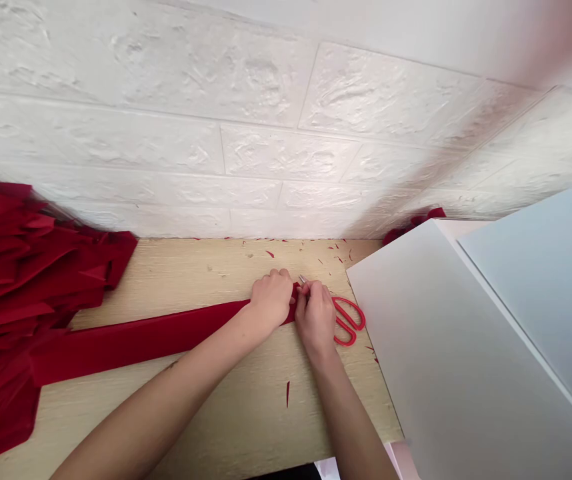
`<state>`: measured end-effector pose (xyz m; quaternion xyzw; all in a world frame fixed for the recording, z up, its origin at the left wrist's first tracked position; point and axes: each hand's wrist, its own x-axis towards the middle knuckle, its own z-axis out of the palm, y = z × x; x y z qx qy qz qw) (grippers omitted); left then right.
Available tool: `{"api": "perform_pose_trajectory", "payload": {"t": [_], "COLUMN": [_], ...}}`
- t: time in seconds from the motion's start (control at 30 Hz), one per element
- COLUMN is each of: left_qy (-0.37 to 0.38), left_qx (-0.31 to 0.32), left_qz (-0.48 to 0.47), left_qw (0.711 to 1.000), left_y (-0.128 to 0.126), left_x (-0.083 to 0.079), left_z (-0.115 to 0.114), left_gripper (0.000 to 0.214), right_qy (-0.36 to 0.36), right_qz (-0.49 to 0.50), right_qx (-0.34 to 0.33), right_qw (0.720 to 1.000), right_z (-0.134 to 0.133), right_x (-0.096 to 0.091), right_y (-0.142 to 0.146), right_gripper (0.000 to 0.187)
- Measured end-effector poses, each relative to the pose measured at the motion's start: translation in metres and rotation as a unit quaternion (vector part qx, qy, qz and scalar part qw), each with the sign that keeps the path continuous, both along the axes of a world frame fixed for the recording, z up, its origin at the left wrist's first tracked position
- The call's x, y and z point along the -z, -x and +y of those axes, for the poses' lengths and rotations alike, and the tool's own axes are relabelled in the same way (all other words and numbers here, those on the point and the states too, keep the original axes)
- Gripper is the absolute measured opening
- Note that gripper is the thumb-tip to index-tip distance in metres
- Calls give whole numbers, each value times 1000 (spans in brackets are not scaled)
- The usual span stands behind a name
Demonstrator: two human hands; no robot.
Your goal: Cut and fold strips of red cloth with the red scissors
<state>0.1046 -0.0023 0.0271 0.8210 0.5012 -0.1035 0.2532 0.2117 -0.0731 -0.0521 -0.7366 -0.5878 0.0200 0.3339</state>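
A long strip of dark red cloth point(141, 343) runs across the tabletop from a heap at the left. My left hand point(273, 297) is closed over the strip near its right end. Right beside it, my right hand point(317, 313) pinches the very end of the cloth, its fingertips partly hidden. A pair of scissors with red handles point(350, 323) lies by my right hand; a metal tip shows past the fingers, and the hand hides the middle of the scissors.
A big heap of folded red cloth point(11, 267) fills the left side. White boxlike panels point(431, 333) stand at the right, with more red cloth point(411, 223) behind them. Small red scraps point(287, 395) are scattered on the wooden table point(206, 413). A white brick-patterned wall point(191, 153) borders the back.
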Motion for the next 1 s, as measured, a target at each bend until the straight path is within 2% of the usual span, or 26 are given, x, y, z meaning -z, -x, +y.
{"api": "perform_pose_trajectory", "payload": {"t": [0.13, 0.23, 0.37, 0.43, 0.57, 0.73, 0.87, 1.0], "left_qy": [22, 13, 14, 47, 148, 171, 173, 180], "left_qx": [12, 28, 43, 44, 26, 0, -23, -33], "left_qz": [-10, -39, -96, -151, -281, -303, -311, -322], "left_qw": [1000, 999, 994, 986, 948, 938, 934, 929], "left_y": [0, 7, 24, 33, 49, 59, 60, 59], "left_x": [-1, 1, 7, 9, 1, -10, -6, -1], "left_z": [3, 3, 1, 1, 3, 8, 9, 8], "left_gripper": [17, 16, 18, 21, 34, 31, 29, 27], "right_qy": [-7, -17, -45, -64, -129, -173, -208, -209], "right_qz": [-2, 7, 67, 92, 103, 108, 117, 133], "right_qx": [-4, -11, -26, -47, -105, -128, -160, -175], "right_qw": [1000, 1000, 996, 993, 981, 971, 958, 953], "right_z": [-1, -3, -8, -11, -15, -17, -17, -18], "right_x": [0, -2, -9, -12, -19, -26, -26, -26], "right_y": [0, 1, 3, 4, 7, 9, 9, 9], "right_gripper": [14, 14, 13, 16, 22, 25, 28, 31]}}
